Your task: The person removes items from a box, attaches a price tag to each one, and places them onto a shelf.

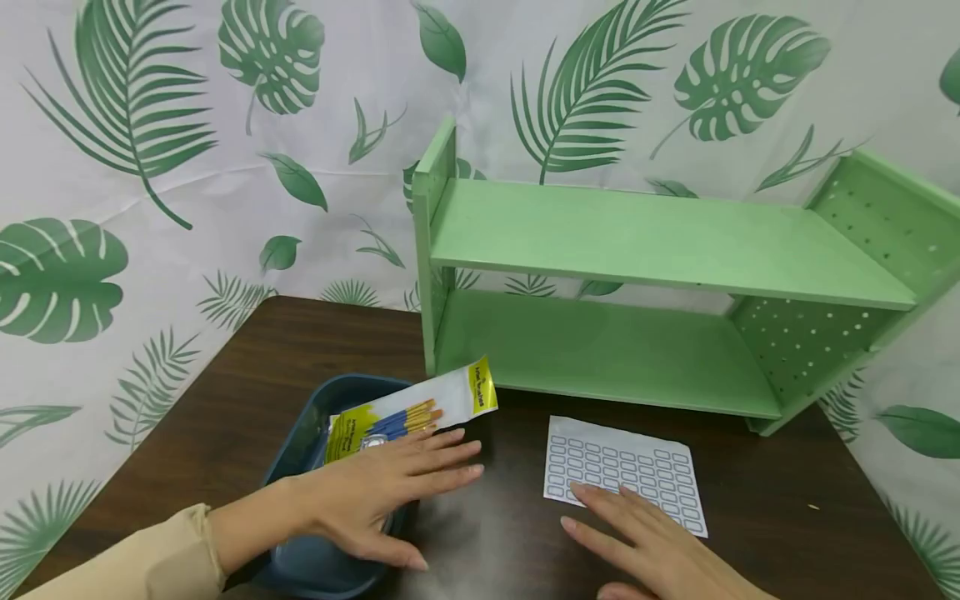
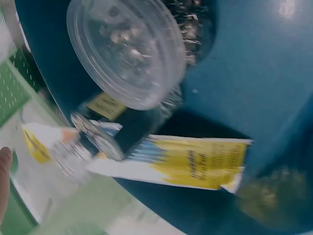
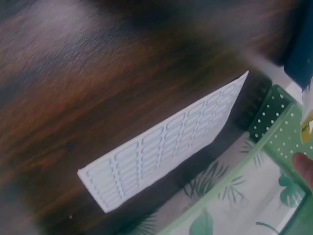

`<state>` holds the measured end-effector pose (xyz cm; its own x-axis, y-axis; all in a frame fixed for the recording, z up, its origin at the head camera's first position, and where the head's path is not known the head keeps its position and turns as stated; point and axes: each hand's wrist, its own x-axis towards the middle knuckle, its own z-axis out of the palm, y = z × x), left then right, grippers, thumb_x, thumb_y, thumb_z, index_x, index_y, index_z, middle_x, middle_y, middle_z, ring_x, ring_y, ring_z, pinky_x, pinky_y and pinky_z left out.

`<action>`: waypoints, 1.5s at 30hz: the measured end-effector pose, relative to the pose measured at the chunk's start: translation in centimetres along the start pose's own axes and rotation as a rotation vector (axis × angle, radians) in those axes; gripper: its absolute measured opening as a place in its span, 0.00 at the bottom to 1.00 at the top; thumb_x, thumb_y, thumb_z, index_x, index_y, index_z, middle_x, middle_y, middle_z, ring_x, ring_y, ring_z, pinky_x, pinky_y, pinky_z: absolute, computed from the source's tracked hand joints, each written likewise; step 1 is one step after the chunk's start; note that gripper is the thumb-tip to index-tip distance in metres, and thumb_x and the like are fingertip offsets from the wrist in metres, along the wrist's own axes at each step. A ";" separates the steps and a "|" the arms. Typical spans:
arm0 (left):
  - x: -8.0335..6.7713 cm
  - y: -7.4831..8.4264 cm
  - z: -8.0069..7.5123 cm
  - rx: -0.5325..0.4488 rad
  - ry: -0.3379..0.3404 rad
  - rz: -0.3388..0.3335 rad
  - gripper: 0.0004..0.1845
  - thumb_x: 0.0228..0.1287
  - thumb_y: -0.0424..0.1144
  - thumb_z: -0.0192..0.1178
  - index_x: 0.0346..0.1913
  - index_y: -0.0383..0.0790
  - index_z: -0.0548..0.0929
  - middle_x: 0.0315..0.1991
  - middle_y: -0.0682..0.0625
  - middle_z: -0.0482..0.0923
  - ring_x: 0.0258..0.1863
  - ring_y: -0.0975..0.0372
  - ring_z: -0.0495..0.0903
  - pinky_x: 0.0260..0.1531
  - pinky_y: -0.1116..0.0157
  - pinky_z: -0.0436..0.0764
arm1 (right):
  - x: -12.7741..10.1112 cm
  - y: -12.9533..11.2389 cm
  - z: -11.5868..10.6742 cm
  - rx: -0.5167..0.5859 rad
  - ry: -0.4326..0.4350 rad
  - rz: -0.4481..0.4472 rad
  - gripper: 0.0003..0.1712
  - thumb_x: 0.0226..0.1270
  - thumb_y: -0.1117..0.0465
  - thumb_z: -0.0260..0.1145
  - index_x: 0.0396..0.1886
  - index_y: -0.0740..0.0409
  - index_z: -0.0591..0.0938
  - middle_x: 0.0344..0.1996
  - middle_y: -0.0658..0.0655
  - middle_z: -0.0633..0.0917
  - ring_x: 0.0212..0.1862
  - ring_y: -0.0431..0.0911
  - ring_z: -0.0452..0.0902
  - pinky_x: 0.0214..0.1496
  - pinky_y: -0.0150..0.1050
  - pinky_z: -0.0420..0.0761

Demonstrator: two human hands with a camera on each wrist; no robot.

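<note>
My left hand (image 1: 382,487) hovers over a dark blue bin (image 1: 318,567), its fingers spread and fairly straight, holding nothing. Across the bin's rim lies a yellow-and-white packet of artist brushes (image 1: 457,396), partly covered by that hand in the head view. The left wrist view shows a round clear plastic tub (image 2: 124,46) inside the bin, beside the brush packet (image 2: 205,164). Near the tub is a shiny clear item with a silvery disc (image 2: 100,137), too blurred to name. My right hand (image 1: 660,546), fingers extended, is over the near edge of a white sheet of blank outlined labels (image 1: 573,446).
A green two-tier shelf (image 1: 600,342) stands at the back of the dark wooden table (image 1: 480,550). Its right side panel (image 1: 806,337) has small holes. Behind it hangs a leaf-patterned cloth (image 1: 337,167). A tiny light speck (image 1: 813,507) lies right of the label sheet.
</note>
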<state>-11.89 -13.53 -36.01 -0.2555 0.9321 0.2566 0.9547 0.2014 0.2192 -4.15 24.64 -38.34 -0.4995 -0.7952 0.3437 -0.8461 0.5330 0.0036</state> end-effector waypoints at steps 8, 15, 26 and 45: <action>-3.5 -1.0 -0.8 -0.125 0.171 -0.330 0.46 0.62 0.53 0.66 0.77 0.46 0.54 0.77 0.49 0.56 0.74 0.58 0.62 0.64 0.61 0.74 | 1.3 0.0 1.3 0.130 0.204 0.049 0.32 0.67 0.52 0.67 0.67 0.58 0.73 0.65 0.54 0.76 0.63 0.41 0.73 0.65 0.22 0.66; -7.0 -2.2 -0.9 -0.176 0.325 -0.603 0.43 0.62 0.41 0.68 0.77 0.48 0.57 0.70 0.41 0.68 0.59 0.53 0.78 0.49 0.57 0.83 | 2.9 -0.4 2.7 0.283 0.252 0.135 0.32 0.60 0.62 0.72 0.65 0.56 0.74 0.59 0.50 0.79 0.59 0.38 0.75 0.62 0.19 0.69; -9.8 -3.7 -0.8 -0.254 0.391 -0.894 0.40 0.68 0.44 0.61 0.78 0.46 0.53 0.75 0.37 0.57 0.70 0.37 0.62 0.63 0.57 0.72 | 5.9 -1.5 5.1 0.532 0.367 0.288 0.29 0.57 0.69 0.72 0.60 0.54 0.78 0.48 0.51 0.84 0.48 0.40 0.80 0.47 0.26 0.79; -11.2 -5.0 0.5 -0.510 0.408 -1.084 0.40 0.71 0.44 0.57 0.75 0.27 0.51 0.75 0.30 0.53 0.72 0.36 0.57 0.58 0.78 0.72 | 9.7 -2.5 6.6 0.982 0.331 0.675 0.17 0.65 0.67 0.66 0.53 0.69 0.79 0.42 0.70 0.84 0.41 0.30 0.79 0.41 0.33 0.85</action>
<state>-13.73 -24.85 -40.45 -0.9826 0.1831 -0.0309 0.0823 0.5785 0.8115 -8.11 13.72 -41.27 -0.9398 -0.2574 0.2247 -0.2897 0.2516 -0.9235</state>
